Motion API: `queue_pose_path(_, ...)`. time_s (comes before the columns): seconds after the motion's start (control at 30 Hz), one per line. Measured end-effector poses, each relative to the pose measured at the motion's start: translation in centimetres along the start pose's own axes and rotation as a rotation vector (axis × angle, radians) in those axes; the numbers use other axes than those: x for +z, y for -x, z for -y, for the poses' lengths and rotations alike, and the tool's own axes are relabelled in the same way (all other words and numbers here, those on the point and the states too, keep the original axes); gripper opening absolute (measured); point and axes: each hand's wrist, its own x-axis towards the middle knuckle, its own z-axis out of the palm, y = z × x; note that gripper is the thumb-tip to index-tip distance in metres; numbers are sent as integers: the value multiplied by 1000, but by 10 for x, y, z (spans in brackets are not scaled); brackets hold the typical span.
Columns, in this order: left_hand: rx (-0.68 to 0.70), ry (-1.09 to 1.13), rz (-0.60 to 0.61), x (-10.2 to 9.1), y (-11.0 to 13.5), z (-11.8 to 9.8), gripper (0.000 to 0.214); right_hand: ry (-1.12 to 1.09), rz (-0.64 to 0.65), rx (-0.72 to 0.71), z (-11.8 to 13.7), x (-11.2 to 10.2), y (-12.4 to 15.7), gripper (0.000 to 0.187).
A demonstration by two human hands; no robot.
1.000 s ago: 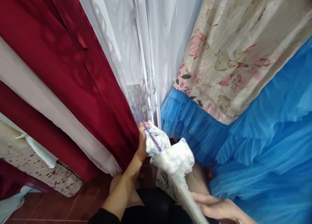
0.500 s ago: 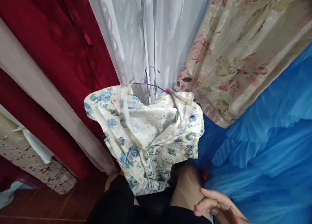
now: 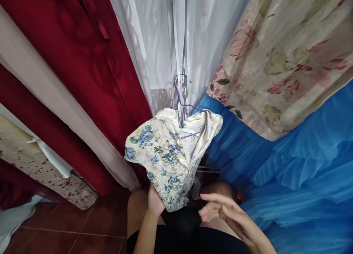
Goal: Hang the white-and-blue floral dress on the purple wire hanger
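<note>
A white garment with blue flowers [image 3: 168, 151] hangs on a purple hanger [image 3: 182, 103] hooked among other hangers in front of a sheer white curtain [image 3: 154, 44]. My left hand [image 3: 154, 200] is closed on the garment's lower hem, just below it. My right hand [image 3: 220, 210] hovers to the right of the hem with fingers stretched out, holding nothing.
Dark red cloth [image 3: 82, 62] with a white band hangs on the left. A flowered beige fabric [image 3: 275, 62] and a ruffled blue fabric [image 3: 289, 173] fill the right. Red floor tiles [image 3: 82, 232] show at the bottom left, and my knees are below the garment.
The flowered garment went from bunched in my hands to hanging on the purple hanger. My left hand dropped from the hanger to the hem. My right hand rose and opened.
</note>
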Motion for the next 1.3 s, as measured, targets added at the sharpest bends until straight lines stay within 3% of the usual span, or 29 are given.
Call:
queue_pose_path(0.07,-47,57,16,-12,13,-7,88,112,-124,46,-6,2,-19,47)
queue_pose_path(0.17,-72,-69,-3,-16,27,-22,64,413,-367,17,-21,2,-53,41)
queue_pose_path(0.27,-14,-225,-86,-7,27,-27,48,670,-542,-86,-35,-2,-89,39)
queue_pose_path(0.37,17,-217,-82,-3,19,-18,44,765,-565,-160,-41,-3,-116,31)
queue_pose_path(0.47,15,-185,-86,-11,14,-2,42,732,-526,-216,-41,1,-128,30)
queue_pose_path(0.7,28,-167,-226,-35,12,12,37,530,-516,-261,-44,9,-113,32)
queue_pose_path(0.87,160,-267,-296,-31,3,8,34,504,-566,-245,-41,11,-95,29)
queue_pose_path(1.07,349,-361,-513,-19,9,20,43,480,-668,-268,-54,18,-79,23)
queue_pose_path(1.3,272,-523,-328,-15,22,40,38,417,-551,-307,-75,28,-72,26)
